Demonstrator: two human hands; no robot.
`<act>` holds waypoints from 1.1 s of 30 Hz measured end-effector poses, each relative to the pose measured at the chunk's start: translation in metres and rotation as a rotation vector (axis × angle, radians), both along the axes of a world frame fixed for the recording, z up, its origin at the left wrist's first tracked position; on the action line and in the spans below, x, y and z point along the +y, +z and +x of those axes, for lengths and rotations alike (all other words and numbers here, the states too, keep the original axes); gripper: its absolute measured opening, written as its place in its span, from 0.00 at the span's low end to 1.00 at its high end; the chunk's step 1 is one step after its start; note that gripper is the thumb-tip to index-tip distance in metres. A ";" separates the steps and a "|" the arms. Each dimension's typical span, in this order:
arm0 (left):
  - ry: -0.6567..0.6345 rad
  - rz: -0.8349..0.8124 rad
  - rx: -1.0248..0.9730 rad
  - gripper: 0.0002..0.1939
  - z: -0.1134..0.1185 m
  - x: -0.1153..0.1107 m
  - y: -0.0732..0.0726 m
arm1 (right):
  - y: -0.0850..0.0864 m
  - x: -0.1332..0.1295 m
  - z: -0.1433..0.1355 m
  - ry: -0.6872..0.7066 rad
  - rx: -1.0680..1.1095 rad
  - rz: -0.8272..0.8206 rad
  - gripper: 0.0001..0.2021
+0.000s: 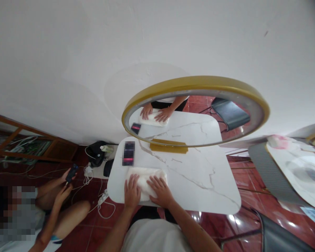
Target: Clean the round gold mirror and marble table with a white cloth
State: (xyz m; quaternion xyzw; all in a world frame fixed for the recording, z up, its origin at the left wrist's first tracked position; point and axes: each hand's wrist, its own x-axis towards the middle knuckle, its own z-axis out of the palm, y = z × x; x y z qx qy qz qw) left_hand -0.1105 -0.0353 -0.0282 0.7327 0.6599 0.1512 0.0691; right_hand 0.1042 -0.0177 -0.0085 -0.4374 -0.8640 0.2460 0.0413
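Note:
A folded white cloth [145,180] lies near the front left edge of the marble-patterned white table [199,178]. My left hand [132,190] rests flat on the cloth's left part, fingers spread and pointing away from me. On its right part lies my right hand [160,190], also with spread fingers, angled to the left. Neither hand grips the cloth. Just beyond it, a dark phone [128,153] lies on the table. The round gold-rimmed mirror [183,120] on its gold base [168,146] reflects both hands and the cloth.
On the left, a person [23,213] sits on the floor holding a phone [71,173] with a cable. White cables and a power strip [103,197] lie left of the table. A black chair [280,229] stands at the lower right, and another white table [291,168] farther right.

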 end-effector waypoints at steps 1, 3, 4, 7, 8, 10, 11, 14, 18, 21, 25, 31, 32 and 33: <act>-0.020 -0.008 -0.005 0.27 0.009 0.004 0.000 | -0.001 -0.004 0.008 -0.026 -0.010 0.023 0.37; -0.031 -0.024 -0.012 0.26 0.024 0.012 0.002 | -0.002 -0.009 0.020 -0.068 -0.030 0.055 0.38; -0.024 -0.030 -0.015 0.26 0.030 0.017 0.003 | -0.001 -0.010 0.022 -0.081 -0.037 0.064 0.39; 0.020 -0.011 -0.026 0.27 0.044 0.031 0.005 | 0.002 -0.008 0.020 -0.118 -0.042 0.073 0.41; 0.030 0.001 -0.031 0.28 0.047 0.036 0.006 | 0.003 -0.006 0.017 -0.140 -0.041 0.074 0.41; 0.039 0.019 -0.042 0.29 0.051 0.048 0.007 | 0.003 0.000 0.009 -0.183 -0.038 0.076 0.42; 0.040 0.021 -0.047 0.29 0.052 0.055 0.007 | 0.003 0.003 0.005 -0.201 -0.037 0.077 0.42; 0.051 0.010 -0.053 0.29 0.057 0.076 0.007 | -0.002 0.014 -0.006 -0.248 -0.037 0.090 0.44; 0.102 0.001 -0.048 0.28 0.060 0.104 0.004 | -0.007 0.034 -0.017 -0.262 -0.056 0.140 0.44; 0.111 0.005 -0.048 0.28 0.060 0.124 0.002 | -0.007 0.051 -0.021 -0.256 -0.096 0.174 0.43; 0.062 0.007 -0.042 0.27 0.057 0.148 0.000 | -0.006 0.068 -0.022 -0.243 -0.134 0.166 0.43; -0.008 -0.004 -0.042 0.26 0.049 0.173 0.000 | -0.014 0.079 -0.030 -0.295 -0.137 0.140 0.44; -0.020 -0.007 -0.045 0.26 0.048 0.175 0.001 | -0.015 0.080 -0.031 -0.298 -0.132 0.140 0.45; -0.030 -0.010 -0.047 0.26 0.048 0.177 0.001 | -0.016 0.080 -0.032 -0.302 -0.127 0.140 0.45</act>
